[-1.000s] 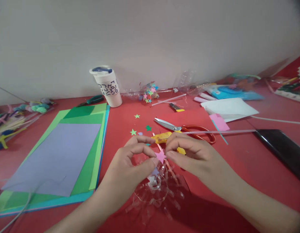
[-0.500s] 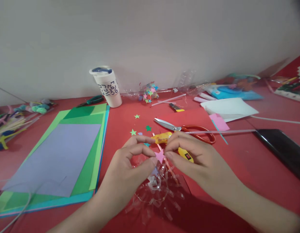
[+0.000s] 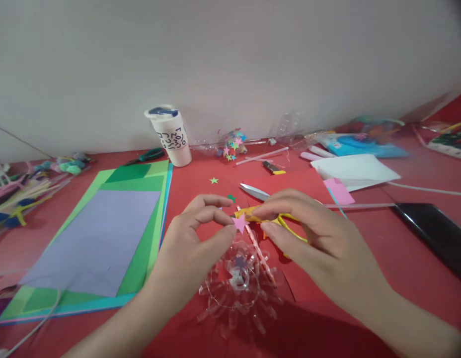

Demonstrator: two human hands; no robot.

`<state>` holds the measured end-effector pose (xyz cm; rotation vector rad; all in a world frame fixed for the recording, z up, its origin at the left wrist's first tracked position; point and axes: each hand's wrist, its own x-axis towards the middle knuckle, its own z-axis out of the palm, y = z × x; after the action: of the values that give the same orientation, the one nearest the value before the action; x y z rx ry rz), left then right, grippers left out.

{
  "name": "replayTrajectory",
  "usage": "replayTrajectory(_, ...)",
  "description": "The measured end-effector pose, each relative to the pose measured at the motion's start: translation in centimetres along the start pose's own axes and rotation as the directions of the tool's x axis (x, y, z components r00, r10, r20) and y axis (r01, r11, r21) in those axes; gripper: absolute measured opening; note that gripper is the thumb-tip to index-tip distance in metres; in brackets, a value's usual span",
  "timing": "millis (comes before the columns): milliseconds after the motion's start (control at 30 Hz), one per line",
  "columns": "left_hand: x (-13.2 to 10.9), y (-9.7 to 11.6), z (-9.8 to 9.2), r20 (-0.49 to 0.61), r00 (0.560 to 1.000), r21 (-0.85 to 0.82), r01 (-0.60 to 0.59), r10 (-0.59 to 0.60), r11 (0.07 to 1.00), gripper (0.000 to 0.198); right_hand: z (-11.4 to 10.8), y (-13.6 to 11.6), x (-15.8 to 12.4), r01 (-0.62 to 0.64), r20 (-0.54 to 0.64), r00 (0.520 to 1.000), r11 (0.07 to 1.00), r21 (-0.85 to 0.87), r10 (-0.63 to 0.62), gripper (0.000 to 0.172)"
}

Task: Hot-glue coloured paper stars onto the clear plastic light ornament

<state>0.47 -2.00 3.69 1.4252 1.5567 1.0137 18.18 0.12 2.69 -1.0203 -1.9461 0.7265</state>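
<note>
Between the thumb and fingers of my left hand (image 3: 195,243) is a small pink paper star (image 3: 241,223). My right hand (image 3: 316,243) hovers just right of the star, thumb and forefinger apart. Behind its fingertips lies a yellow glue gun (image 3: 247,214), partly hidden by that hand. Under both hands sits a clear plastic piece with many cut strips (image 3: 240,298) fanned outward, a thin wire ring and a purple star (image 3: 240,261) on it. A pinkish clear stick (image 3: 262,253) lies slanted beside it. Scissors (image 3: 255,192) show only their blades well.
Stacked coloured sheets (image 3: 100,238) lie at left. A white tumbler (image 3: 173,136) stands near the wall. Behind are a star-covered ball (image 3: 233,144), a utility knife (image 3: 272,167) and green pliers (image 3: 148,155). A black phone-like slab (image 3: 431,236) and white paper (image 3: 359,171) lie at right.
My right hand has drawn away from the pink star, its fingertips parting. The star stays in my left hand, slightly higher and turned. The view has shifted a little.
</note>
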Motion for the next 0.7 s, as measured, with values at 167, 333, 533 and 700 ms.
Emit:
replayTrajectory(167, 0.8, 2.0, -0.4, -0.046, 0.996, 0.010, -0.079, 0.079, 0.997, 0.013, -1.2, -1.3, 1.6, -0.052, -0.061, 0.997, 0.999, 0.002, 0.052, 0.024)
replayTrajectory(333, 1.0, 2.8, -0.1, 0.009, 1.000, 0.039, -0.010, 0.009, 0.999, 0.014, -1.7, -1.4, 1.8, 0.073, -0.098, 0.992, 0.994, -0.085, -0.081, 0.016)
replayTrajectory(533, 0.6, 2.1, 0.5, 0.041, 0.999, 0.066, -0.028, 0.025, 0.997, 0.015, -1.4, -0.5, 1.1, 0.215, 0.017, 0.977, 0.966, -0.141, -0.214, 0.015)
replayTrajectory(700, 0.6, 1.8, 0.6, 0.035, 0.998, 0.088, -0.063, 0.060, 0.994, 0.018, -1.6, -0.3, 0.9, 0.163, -0.030, 0.985, 0.968, -0.192, -0.172, 0.021)
